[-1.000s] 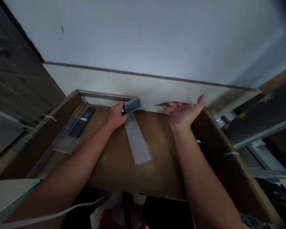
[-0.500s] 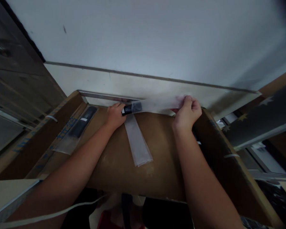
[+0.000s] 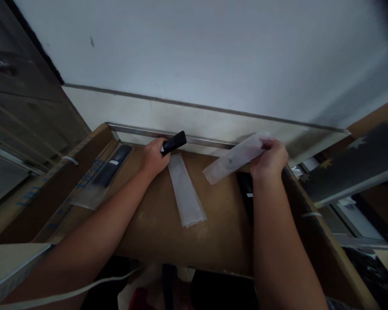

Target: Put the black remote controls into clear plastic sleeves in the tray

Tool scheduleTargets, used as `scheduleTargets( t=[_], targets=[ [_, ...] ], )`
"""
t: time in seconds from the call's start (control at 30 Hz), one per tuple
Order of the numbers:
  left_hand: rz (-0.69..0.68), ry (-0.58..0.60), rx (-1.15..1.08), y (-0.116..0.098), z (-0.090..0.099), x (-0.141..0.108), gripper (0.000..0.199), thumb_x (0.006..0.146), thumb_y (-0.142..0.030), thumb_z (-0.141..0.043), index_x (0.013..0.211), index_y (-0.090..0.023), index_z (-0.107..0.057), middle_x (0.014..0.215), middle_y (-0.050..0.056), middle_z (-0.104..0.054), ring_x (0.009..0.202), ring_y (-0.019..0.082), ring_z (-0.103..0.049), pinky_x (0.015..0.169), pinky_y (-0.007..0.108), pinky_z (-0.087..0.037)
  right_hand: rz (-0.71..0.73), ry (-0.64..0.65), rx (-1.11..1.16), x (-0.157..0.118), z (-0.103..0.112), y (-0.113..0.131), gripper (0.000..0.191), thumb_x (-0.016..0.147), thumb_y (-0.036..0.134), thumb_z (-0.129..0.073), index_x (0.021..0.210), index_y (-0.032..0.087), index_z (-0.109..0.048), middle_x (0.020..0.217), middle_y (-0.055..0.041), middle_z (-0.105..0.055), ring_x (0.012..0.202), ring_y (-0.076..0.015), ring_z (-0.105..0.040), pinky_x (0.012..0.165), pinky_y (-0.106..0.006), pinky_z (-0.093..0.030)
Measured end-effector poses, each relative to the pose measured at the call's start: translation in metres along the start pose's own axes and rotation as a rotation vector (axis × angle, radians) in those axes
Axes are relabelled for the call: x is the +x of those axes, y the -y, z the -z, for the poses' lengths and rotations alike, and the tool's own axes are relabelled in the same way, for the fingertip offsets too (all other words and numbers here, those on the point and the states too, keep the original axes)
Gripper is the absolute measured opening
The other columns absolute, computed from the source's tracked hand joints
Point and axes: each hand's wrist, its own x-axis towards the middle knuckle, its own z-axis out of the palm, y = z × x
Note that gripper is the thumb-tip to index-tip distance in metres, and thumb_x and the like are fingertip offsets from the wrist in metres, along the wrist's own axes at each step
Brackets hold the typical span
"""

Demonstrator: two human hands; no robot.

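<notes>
My left hand (image 3: 155,158) is closed around a slim black bar that looks like a remote control (image 3: 175,142), its far end sticking out to the upper right. On the right, my right hand (image 3: 269,158) pinches one end of a translucent plastic sleeve (image 3: 228,162). The sleeve slants down to the left, apart from the remote. Between the hands, more flat plastic sleeves (image 3: 187,193) lie in a stack on the brown cardboard (image 3: 224,215). Beside my right forearm lies another black remote (image 3: 246,189) with a white label, partly hidden by the arm.
At the left, a sleeve containing a black remote (image 3: 111,165) lies on the cardboard. Raised cardboard walls stand at the left (image 3: 51,185) and right (image 3: 313,224). A metal strip (image 3: 139,130) and a pale wall (image 3: 194,56) bound the far side.
The sleeve was over the end of the remote and now hangs apart from it. My right hand has moved right and slightly down; the remote's far end points higher.
</notes>
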Motion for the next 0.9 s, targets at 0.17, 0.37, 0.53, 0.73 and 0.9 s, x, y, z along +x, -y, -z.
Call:
scheduleTargets(
  t=[0.17, 0.37, 0.53, 0.73, 0.9],
  targets=[
    [0.008, -0.015, -0.021, -0.002, 0.001, 0.0, 0.018, 0.078, -0.018, -0.059, 0.096, -0.02, -0.062, 0.092, 0.008, -0.07, 0.089, 0.026, -0.066, 0.077, 0.036, -0.049, -0.357, 0.402, 0.067, -0.017, -0.006, 0.014, 0.004, 0.079, 0.023, -0.056, 0.076, 0.021, -0.055, 0.066, 0.0034, -0.049, 0.052, -0.013, -0.051, 0.049, -0.023, -0.054],
    [0.032, 0.005, -0.02, -0.003, 0.002, 0.0, 0.014, 0.081, -0.019, -0.057, 0.094, -0.021, -0.06, 0.092, 0.007, -0.069, 0.088, 0.025, -0.065, 0.078, 0.035, -0.049, -0.375, 0.825, -0.323, -0.06, -0.022, 0.003, 0.015, 0.077, 0.025, -0.064, 0.09, 0.019, -0.068, 0.073, -0.0002, -0.063, 0.056, -0.0155, -0.057, 0.051, -0.025, -0.052],
    [0.065, 0.02, -0.005, -0.004, 0.002, 0.0, 0.014, 0.081, -0.019, -0.058, 0.095, -0.021, -0.06, 0.095, 0.008, -0.07, 0.091, 0.025, -0.065, 0.08, 0.036, -0.049, -0.012, 0.836, -0.716, -0.085, -0.037, -0.058, 0.025, 0.082, 0.025, -0.063, 0.107, 0.021, -0.067, 0.071, 0.0011, -0.065, 0.06, -0.0172, -0.059, 0.058, -0.027, -0.051],
    [0.048, 0.024, -0.019, -0.003, 0.001, 0.001, 0.015, 0.082, -0.019, -0.058, 0.097, -0.021, -0.06, 0.097, 0.008, -0.07, 0.094, 0.025, -0.066, 0.082, 0.036, -0.05, 0.114, 0.839, -0.602, -0.099, -0.055, -0.087, 0.037, 0.092, 0.032, -0.061, 0.127, 0.022, -0.054, 0.097, -0.0042, -0.074, 0.085, -0.0203, -0.069, 0.08, -0.033, -0.055],
    [0.054, 0.01, -0.01, -0.003, 0.0, 0.0, 0.014, 0.082, -0.019, -0.059, 0.096, -0.021, -0.06, 0.096, 0.008, -0.071, 0.092, 0.025, -0.067, 0.081, 0.035, -0.05, 0.192, 0.793, -0.543, -0.101, -0.056, -0.088, 0.036, 0.089, 0.028, -0.063, 0.123, 0.023, -0.051, 0.121, -0.0105, -0.068, 0.096, -0.0211, -0.07, 0.089, -0.037, -0.054]
  ],
)
